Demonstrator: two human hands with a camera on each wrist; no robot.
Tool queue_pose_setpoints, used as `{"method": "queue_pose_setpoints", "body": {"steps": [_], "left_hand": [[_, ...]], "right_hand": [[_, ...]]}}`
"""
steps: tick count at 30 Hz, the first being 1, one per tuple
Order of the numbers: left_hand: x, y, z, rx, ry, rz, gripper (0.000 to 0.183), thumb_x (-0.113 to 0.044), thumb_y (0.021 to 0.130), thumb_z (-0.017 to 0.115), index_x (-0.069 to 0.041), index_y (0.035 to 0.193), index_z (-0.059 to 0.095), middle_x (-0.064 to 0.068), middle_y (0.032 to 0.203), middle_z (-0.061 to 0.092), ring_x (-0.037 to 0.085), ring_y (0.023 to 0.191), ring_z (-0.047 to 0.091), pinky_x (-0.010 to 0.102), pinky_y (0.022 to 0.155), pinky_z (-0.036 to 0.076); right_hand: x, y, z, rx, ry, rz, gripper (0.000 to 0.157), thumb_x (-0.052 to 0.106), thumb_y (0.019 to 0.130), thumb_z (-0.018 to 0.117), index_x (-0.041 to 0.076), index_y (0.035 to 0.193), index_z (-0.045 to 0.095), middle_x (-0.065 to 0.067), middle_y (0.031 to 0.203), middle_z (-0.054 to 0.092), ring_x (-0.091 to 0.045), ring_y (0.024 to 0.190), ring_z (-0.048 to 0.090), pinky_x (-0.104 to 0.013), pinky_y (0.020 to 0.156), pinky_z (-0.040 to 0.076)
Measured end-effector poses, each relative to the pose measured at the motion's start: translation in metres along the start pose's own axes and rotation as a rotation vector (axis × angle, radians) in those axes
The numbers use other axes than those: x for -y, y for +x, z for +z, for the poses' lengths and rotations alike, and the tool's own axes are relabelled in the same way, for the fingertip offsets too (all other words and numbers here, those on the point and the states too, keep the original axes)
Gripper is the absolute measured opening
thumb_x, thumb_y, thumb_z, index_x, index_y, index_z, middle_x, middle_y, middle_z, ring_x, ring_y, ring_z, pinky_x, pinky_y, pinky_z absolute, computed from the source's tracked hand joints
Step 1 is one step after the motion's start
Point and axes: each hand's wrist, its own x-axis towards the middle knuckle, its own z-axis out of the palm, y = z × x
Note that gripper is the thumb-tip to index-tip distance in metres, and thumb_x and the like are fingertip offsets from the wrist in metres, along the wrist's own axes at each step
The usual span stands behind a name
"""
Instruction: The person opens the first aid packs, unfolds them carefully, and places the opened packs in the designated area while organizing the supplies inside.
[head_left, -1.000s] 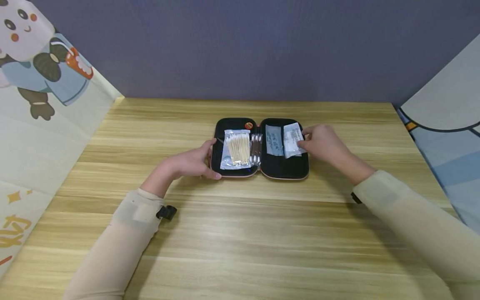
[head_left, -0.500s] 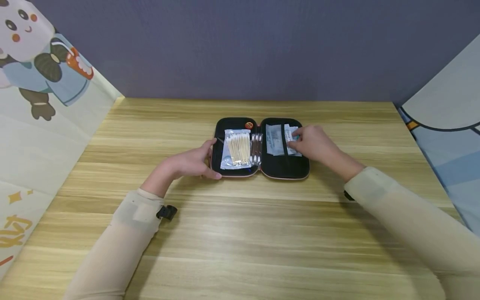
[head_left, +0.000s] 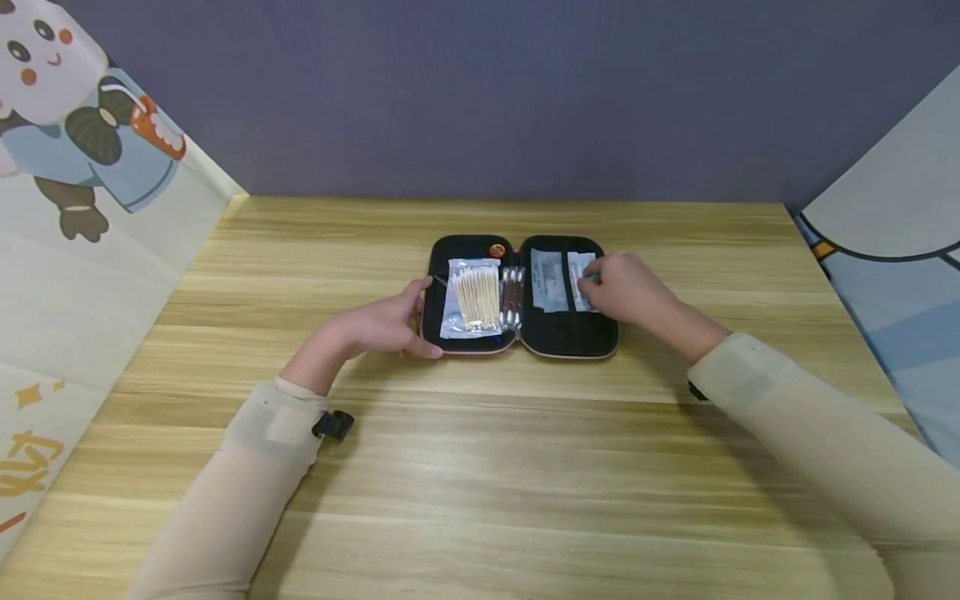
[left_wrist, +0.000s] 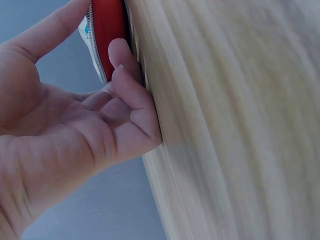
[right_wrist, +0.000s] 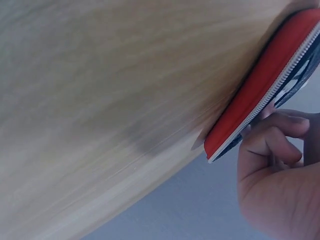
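Note:
A zippered case [head_left: 577, 337] lies spread out on the table, black inside and red outside. My left hand [head_left: 375, 325] grips its left edge; in the left wrist view the fingers curl at the red wall [left_wrist: 107, 35]. At the right half, my right hand [head_left: 633, 287] pinches a flat white packet [head_left: 579, 268] beside a thin black strap [head_left: 572, 300], the fingertips partly covering it. To the left of it, another pale printed packet [head_left: 549, 282] sits flat. The right wrist view shows curled fingers [right_wrist: 267, 142] close to the case's zipper.
In the left half lie a clear bag of cotton swabs [head_left: 476, 300] and a round orange item [head_left: 497, 250]. A pack of brown-filled swabs [head_left: 512, 298] lies near the hinge. The wooden table [head_left: 525, 467] meets a dark back wall [head_left: 510, 100].
My right hand has moved left with the white packet, which now lies at the strap instead of over the case's right edge. My left hand stays put.

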Motion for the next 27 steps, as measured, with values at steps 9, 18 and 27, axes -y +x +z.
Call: {"method": "queue_pose_setpoints", "body": {"steps": [9,18,27], "left_hand": [[0.0,-0.001,0.0,0.001,-0.017,-0.002,0.127,-0.021,0.09,0.085,-0.017,0.171,-0.013,0.019,0.153,0.045,0.026,0.103,0.06,0.033,0.083,0.056],[-0.001,-0.001,0.0,0.002,-0.014,-0.003,0.128,-0.022,0.09,0.086,-0.017,0.171,-0.013,0.019,0.157,0.043,0.025,0.103,0.06,0.034,0.083,0.056],[-0.003,-0.002,-0.001,0.004,-0.016,-0.009,0.127,-0.022,0.09,0.085,-0.016,0.171,-0.013,0.019,0.158,0.043,0.026,0.105,0.059,0.033,0.083,0.056]], "right_hand": [[0.002,0.001,-0.001,0.018,-0.062,-0.004,0.04,0.023,0.108,0.054,-0.008,0.127,0.072,-0.006,0.066,0.074,-0.018,0.061,0.066,-0.05,0.091,0.055],[0.004,0.001,-0.005,0.02,-0.082,-0.002,0.045,0.024,0.108,0.054,-0.009,0.135,0.067,-0.008,0.065,0.07,-0.016,0.053,0.054,-0.047,0.088,0.053],[0.021,0.003,-0.018,0.015,-0.087,0.016,0.044,0.027,0.108,0.057,-0.003,0.138,0.067,-0.021,0.103,0.08,-0.019,0.065,0.068,-0.043,0.075,0.055]]}}
